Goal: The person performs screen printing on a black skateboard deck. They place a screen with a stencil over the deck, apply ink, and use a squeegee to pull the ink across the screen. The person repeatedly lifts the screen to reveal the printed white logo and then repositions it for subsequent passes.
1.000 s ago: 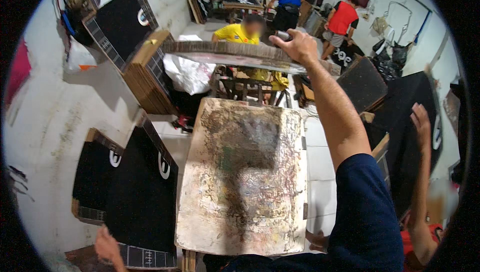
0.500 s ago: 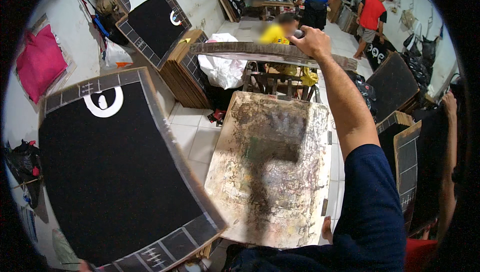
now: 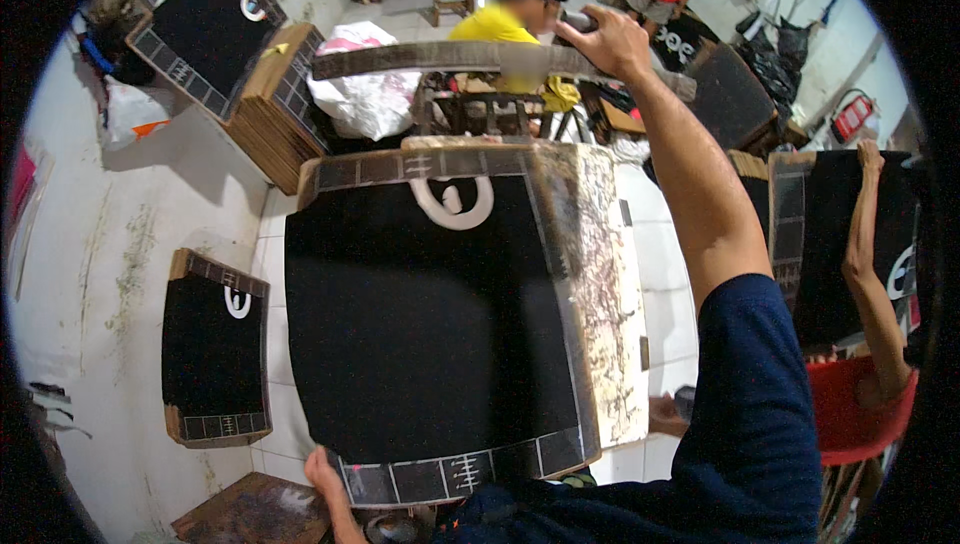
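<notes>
A large board (image 3: 430,314) covered in black, with a white curved mark near its far edge and dark grid-marked borders, lies over the paint-stained worktable (image 3: 615,344), leaving a strip on the table's right side bare. My left hand (image 3: 325,474) is closed on the board's near left corner. Stretched out ahead, my right hand (image 3: 615,44) has its fingers closed around a small grey rounded object (image 3: 577,20), most of it hidden in the grip. Just below that hand, a worn wooden beam (image 3: 430,61) runs across beyond the table.
A similar black board (image 3: 215,354) leans at the left wall. Stacked boards (image 3: 270,114) and a white sack (image 3: 365,84) stand beyond. A person in yellow (image 3: 495,24) is past the beam. At right, another person's arm (image 3: 862,234) reaches along a black board, near a red chair (image 3: 865,419).
The black board has moved right, from beside the worktable to over it. The left hand now shows at its corner. My right hand still grips the grey object; the view has shifted.
</notes>
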Available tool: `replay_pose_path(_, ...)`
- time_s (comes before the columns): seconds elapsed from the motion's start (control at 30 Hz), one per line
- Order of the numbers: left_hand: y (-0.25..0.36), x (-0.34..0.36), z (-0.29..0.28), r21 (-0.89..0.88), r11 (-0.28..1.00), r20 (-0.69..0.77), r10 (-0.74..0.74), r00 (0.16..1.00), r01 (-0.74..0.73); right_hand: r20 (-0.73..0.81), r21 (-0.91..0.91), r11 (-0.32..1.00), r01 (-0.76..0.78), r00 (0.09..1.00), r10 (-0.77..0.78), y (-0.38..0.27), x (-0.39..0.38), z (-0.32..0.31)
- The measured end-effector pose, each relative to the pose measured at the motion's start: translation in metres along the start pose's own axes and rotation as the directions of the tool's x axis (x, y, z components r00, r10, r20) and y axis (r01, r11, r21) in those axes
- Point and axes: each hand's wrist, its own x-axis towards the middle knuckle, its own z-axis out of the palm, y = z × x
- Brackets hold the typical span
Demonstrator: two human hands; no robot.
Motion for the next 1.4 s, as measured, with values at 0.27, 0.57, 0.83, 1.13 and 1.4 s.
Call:
replay_pose_path(0.27, 0.062, -0.057, 0.07, -0.086, 0.996, 0.51, 0.059, 0.858, -0.018, -0.009, -0.053, 0.998, 0.026, 1.0, -0.026, 0.026, 0.018, 0.031)
replay_pose_path(0.57, 0.092, -0.052, 0.087, 0.118, 0.989, 0.456, 0.028, 0.89, -0.092, -0.06, 0.013, 1.0, 0.012, 0.998, -0.011, 0.009, 0.03, 0.004)
replay_pose_path(0.83, 0.087, -0.047, 0.094, 0.087, 0.994, 0.462, -0.096, 0.882, 0.062, 0.025, 0.158, 0.986, -0.049, 0.999, 0.046, -0.009, 0.038, -0.036)
replay_pose_path(1.13, 0.058, -0.054, 0.108, 0.121, 0.982, 0.342, -0.176, 0.923, 0.142, 0.063, 0.178, 0.981, -0.082, 0.995, 0.071, -0.01, 0.064, -0.041)
replay_pose_path(1.4, 0.066, -0.033, 0.09, 0.181, 0.973, 0.462, 0.044, 0.886, -0.143, 0.083, 0.159, 0.984, -0.085, 0.994, 0.072, -0.001, 0.063, -0.041)
